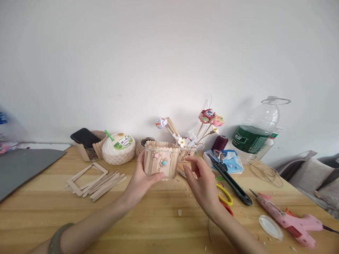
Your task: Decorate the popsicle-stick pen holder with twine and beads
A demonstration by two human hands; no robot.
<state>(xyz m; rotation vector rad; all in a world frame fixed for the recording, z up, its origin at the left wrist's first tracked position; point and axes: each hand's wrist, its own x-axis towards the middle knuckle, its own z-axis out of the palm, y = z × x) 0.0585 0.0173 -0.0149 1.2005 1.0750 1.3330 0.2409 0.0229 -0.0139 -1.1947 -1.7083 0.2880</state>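
My left hand (143,178) grips a small box made of craft sticks (170,164) by its left side, thumb across the lower front. The box stands upright, tilted a little. Its front carries flower decorations, one with a pink pompom (156,155) and one with a blue pompom (164,163), and twine runs along the rim. To the right of the box, my right hand (202,183) is apart from it, fingers loosely bent and thumb separate, with nothing visible in them. Beneath and beside this hand are scissors with yellow and red handles (226,194), partly hidden.
Loose craft sticks (106,187) and a stick frame (76,190) lie left. Behind stand a phone in a stick holder (86,139), a wrapped coconut (118,151) and paper flowers (210,117). A box cutter (233,183), pink glue gun (286,218), white lid (270,227) and large bottle (251,137) are right.
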